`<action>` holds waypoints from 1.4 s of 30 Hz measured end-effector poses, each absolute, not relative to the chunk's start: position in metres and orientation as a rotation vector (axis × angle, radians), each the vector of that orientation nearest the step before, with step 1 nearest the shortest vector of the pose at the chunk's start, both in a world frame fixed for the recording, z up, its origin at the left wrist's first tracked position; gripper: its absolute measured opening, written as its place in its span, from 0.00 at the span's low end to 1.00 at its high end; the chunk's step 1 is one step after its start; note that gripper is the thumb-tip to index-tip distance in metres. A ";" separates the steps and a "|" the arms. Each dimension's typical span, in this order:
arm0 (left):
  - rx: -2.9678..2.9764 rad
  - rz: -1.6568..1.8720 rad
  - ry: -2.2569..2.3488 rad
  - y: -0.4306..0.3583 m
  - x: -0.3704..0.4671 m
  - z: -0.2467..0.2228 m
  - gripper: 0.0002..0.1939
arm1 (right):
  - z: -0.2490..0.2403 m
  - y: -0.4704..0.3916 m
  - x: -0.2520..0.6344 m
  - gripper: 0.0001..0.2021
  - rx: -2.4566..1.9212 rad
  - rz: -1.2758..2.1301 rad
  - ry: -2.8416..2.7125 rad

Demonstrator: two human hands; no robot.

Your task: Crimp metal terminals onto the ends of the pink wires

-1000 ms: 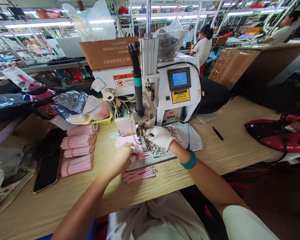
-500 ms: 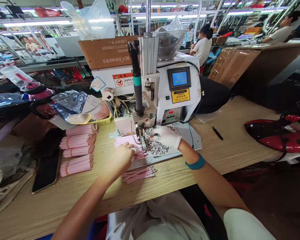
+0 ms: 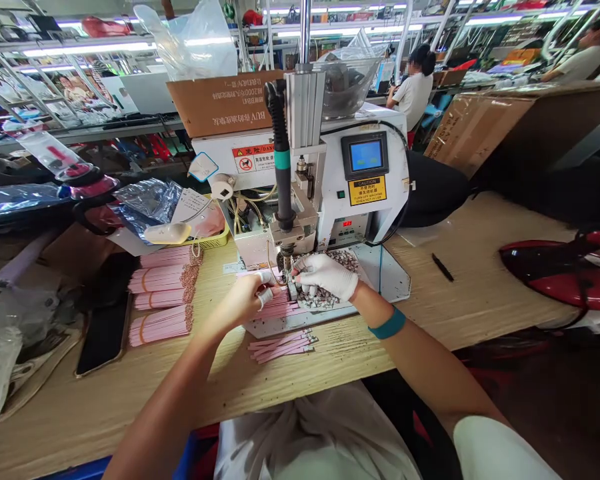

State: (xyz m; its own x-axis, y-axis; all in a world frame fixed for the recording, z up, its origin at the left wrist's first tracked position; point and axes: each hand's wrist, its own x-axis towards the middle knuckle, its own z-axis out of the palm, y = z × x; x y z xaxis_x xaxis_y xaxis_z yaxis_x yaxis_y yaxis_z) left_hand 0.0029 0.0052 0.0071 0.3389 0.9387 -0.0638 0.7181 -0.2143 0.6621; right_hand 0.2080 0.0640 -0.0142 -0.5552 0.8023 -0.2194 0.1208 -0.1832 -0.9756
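My left hand (image 3: 247,297), with white covers on its finger and thumb tips, pinches a pink wire strip (image 3: 279,291) at the tip of the soldering machine (image 3: 300,227). My right hand (image 3: 327,277), in a white glove, reaches to the same spot from the right. Its thumb and forefinger are closed beside the soldering tip (image 3: 287,261); what lies between them is too small to make out. Beneath this hand spreads a pile of small metal connectors (image 3: 323,300). More pink strips lie on the machine's base plate, and several finished-looking strips with metal ends (image 3: 283,345) rest in front.
Banded bundles of pink strips (image 3: 160,323) lie at the left, next to a phone (image 3: 103,333) and a yellow basket (image 3: 215,239). A black pen (image 3: 443,267) and a red-black device (image 3: 555,270) are at the right. Other people sit behind the machine.
My left hand has turned and opened out, its covered thumb and finger now showing at the tip. My right hand has moved left from the connector pile to the soldering tip. The view has shifted slightly.
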 end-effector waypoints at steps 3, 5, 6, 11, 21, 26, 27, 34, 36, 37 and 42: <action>1.974 0.508 1.448 0.007 0.003 0.006 0.13 | -0.012 0.064 0.208 0.08 -1.056 1.810 -1.576; 1.925 0.532 1.438 0.008 0.002 0.004 0.13 | -0.012 0.064 0.208 0.08 -1.044 1.820 -1.573; 1.896 0.540 1.425 0.008 0.002 0.003 0.13 | -0.012 0.064 0.208 0.08 -1.041 1.826 -1.573; 1.750 0.574 1.402 0.012 0.005 -0.001 0.13 | -0.013 0.064 0.207 0.09 -1.041 1.847 -1.547; 1.740 0.584 1.412 0.018 0.008 -0.010 0.12 | -0.015 0.060 0.202 0.08 -1.115 1.803 -1.561; 1.706 0.543 1.474 0.018 0.012 -0.012 0.12 | -0.014 0.059 0.202 0.08 -1.123 1.805 -1.553; 1.705 0.538 1.488 0.018 0.013 -0.011 0.11 | -0.015 0.059 0.202 0.08 -1.118 1.805 -1.553; 1.684 0.554 1.505 0.019 0.014 -0.012 0.10 | -0.019 0.062 0.202 0.09 -1.101 1.806 -1.552; 1.688 0.562 1.506 0.020 0.014 -0.013 0.08 | -0.019 0.062 0.202 0.09 -1.103 1.808 -1.547; 1.693 0.561 1.513 0.020 0.014 -0.012 0.08 | -0.019 0.062 0.201 0.09 -1.104 1.806 -1.547; 1.714 0.525 1.547 0.020 0.015 -0.008 0.06 | -0.017 0.061 0.201 0.08 -1.124 1.791 -1.543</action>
